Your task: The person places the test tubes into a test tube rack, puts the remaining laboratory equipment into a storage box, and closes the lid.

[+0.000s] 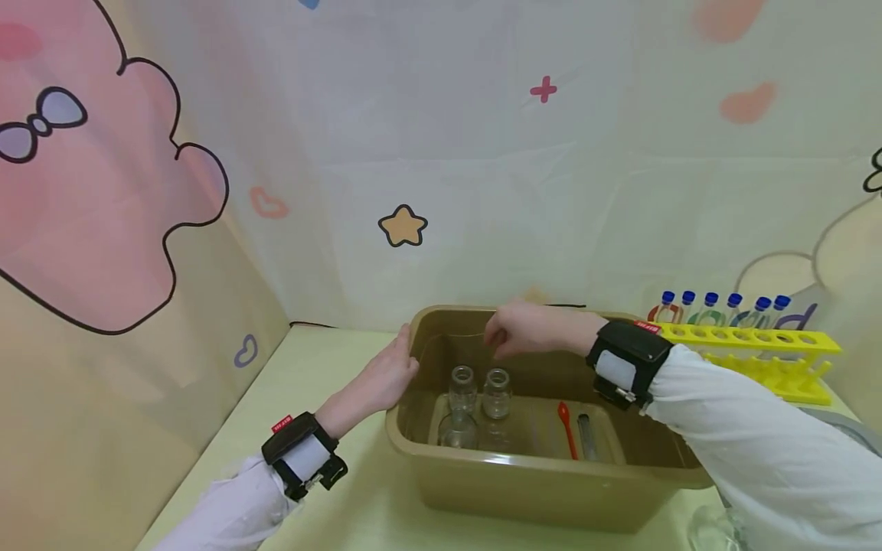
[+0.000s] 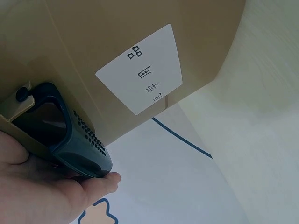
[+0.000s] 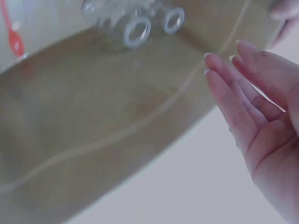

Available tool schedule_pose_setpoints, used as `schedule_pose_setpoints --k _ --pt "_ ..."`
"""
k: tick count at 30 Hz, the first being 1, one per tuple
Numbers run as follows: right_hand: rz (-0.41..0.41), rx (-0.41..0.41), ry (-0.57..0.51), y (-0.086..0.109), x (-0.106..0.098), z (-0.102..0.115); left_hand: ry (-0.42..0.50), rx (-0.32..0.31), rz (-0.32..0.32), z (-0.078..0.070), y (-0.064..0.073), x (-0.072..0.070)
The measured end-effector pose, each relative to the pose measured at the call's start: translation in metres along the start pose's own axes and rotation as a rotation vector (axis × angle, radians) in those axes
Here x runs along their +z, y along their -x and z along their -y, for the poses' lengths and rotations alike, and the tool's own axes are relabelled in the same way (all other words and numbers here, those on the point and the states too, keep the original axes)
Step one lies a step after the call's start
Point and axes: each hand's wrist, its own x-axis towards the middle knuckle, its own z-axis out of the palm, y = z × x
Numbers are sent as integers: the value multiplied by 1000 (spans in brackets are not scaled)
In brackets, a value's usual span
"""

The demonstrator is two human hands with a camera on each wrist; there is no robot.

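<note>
A brown plastic bin (image 1: 551,490) stands on the table. My left hand (image 1: 382,375) holds its left end, fingers along the dark green handle (image 2: 86,144) and thumb by the rim. Over the bin's far side is my right hand (image 1: 527,329), holding nothing, its fingers loosely bent and close together in the right wrist view. Inside the bin, two small clear glass bottles (image 1: 497,394) stand side by side, with a wider glass vessel (image 1: 458,431) in front of them. To their right lie a red spoon (image 1: 567,428) and a thin tube with a dark end (image 1: 587,438).
A yellow test tube rack (image 1: 765,337) stands right of the bin, with several blue-capped tubes (image 1: 711,306) behind its top bar. Some clear glassware (image 1: 717,528) sits at the near right, below my right sleeve. A printed cloth (image 1: 468,168) hangs behind the table (image 1: 331,356).
</note>
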Motion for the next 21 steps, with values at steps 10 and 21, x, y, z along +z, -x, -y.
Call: schedule_pose_setpoints --k 10,21 --pt "-120 59 3 75 -32 -11 15 -30 2 0 -2 1" --pt "-198 296 58 163 -31 -40 24 -21 3 0 -1 3"
